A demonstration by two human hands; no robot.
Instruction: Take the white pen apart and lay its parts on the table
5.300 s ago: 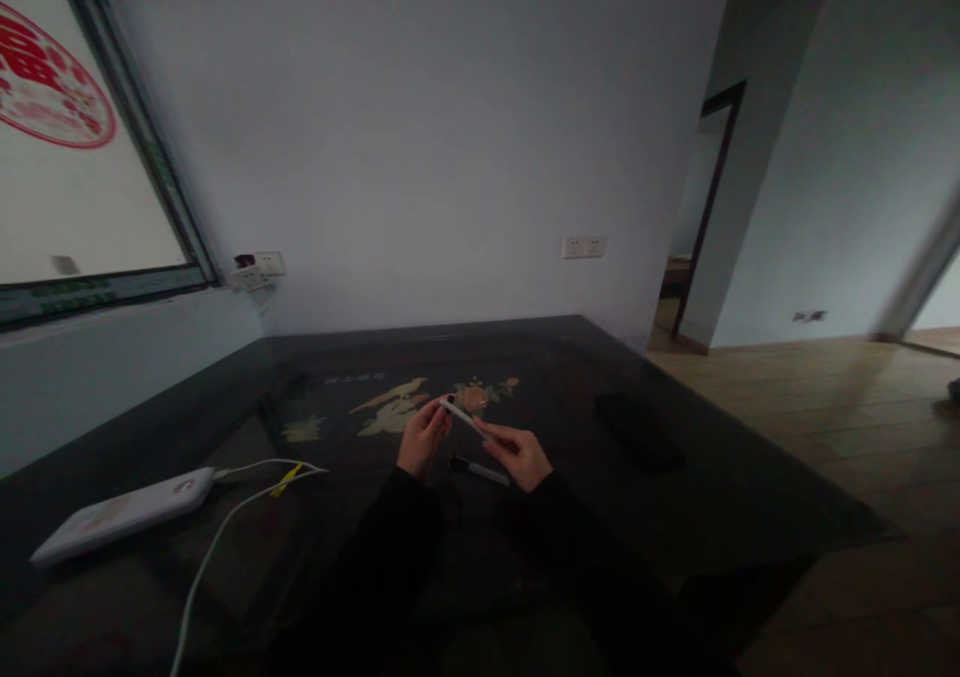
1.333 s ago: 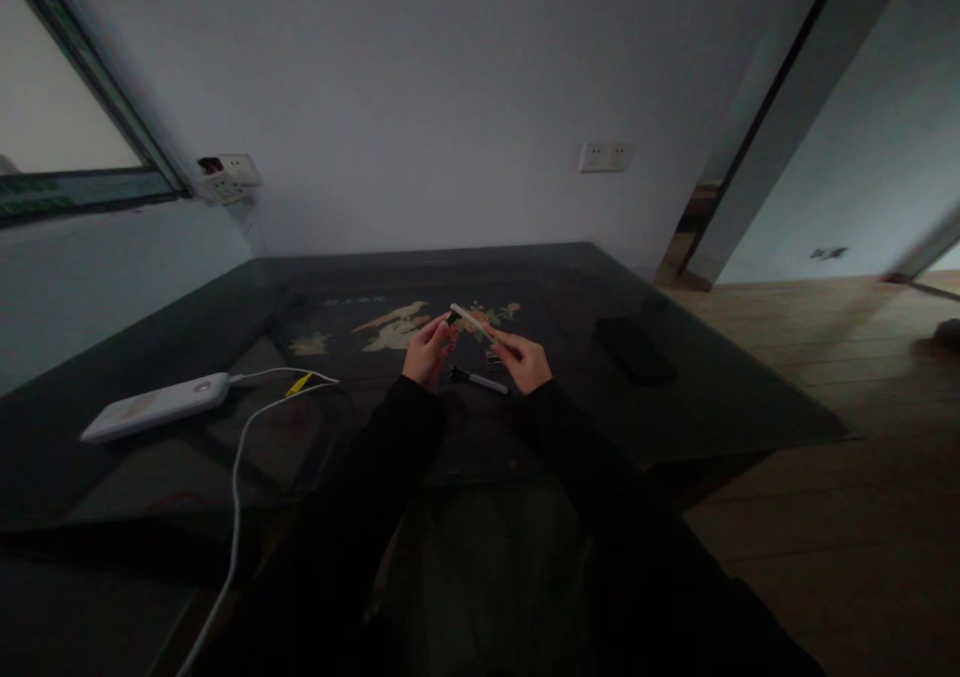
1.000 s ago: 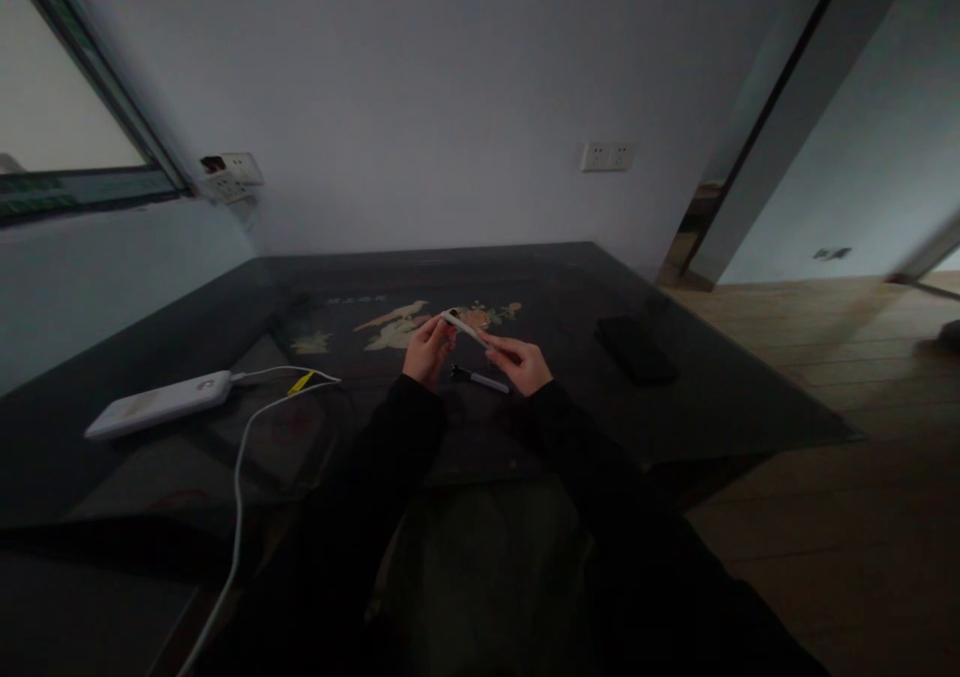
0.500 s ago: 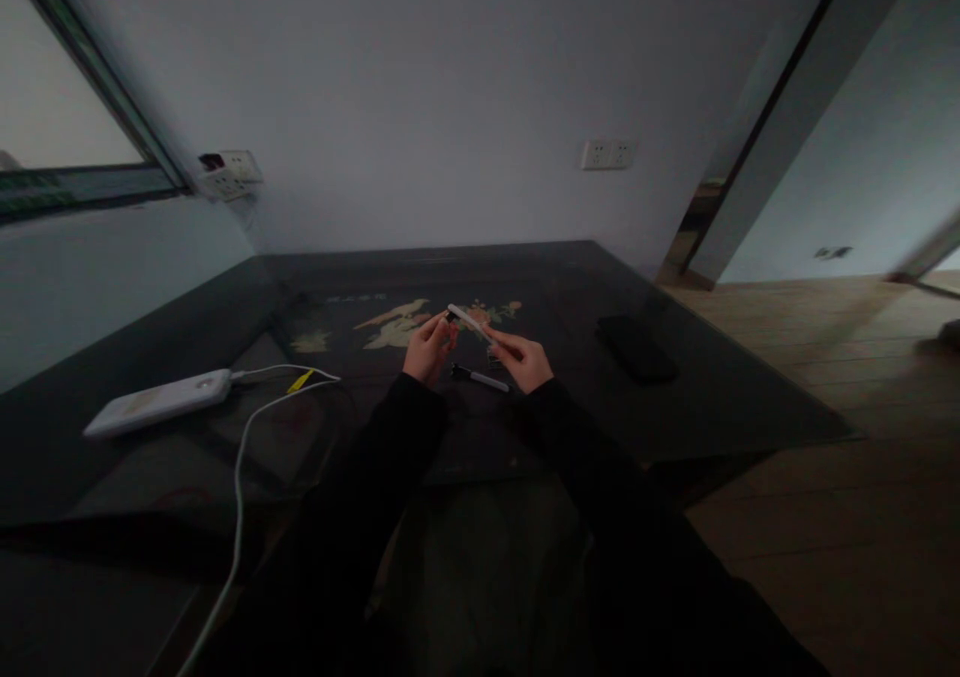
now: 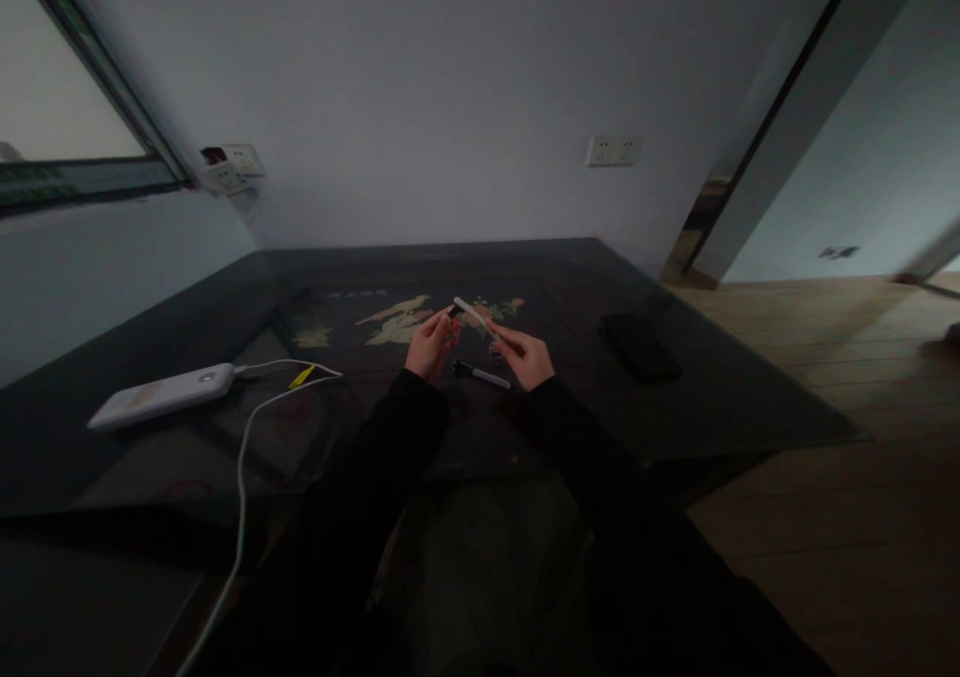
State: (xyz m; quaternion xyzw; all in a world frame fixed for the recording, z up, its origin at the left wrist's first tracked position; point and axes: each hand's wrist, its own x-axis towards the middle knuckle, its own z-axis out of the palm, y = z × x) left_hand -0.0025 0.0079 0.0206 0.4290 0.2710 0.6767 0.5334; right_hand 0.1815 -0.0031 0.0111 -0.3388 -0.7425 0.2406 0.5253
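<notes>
Above the dark glass table [image 5: 712,397], both hands meet on a thin white pen [image 5: 474,313]. My right hand [image 5: 528,353] pinches its lower end, so the pen slants up and to the left. My left hand [image 5: 430,343] holds a small dark piece, perhaps a cap, right at the pen's upper tip; in this dim light I cannot make out what it is. A second white pen with a dark end [image 5: 481,374] lies flat on the table between my wrists.
A white power bank [image 5: 159,395] with a white cable [image 5: 241,467] and yellow tie lies at the left. A black phone [image 5: 640,346] rests at the right. A floral picture [image 5: 397,321] shows under the glass. Wall sockets, a window and a doorway surround the table.
Over five seconds the view tilted down. In the last second the pen's upper tip wavered slightly up and down beside my left fingers; both hands stayed in place.
</notes>
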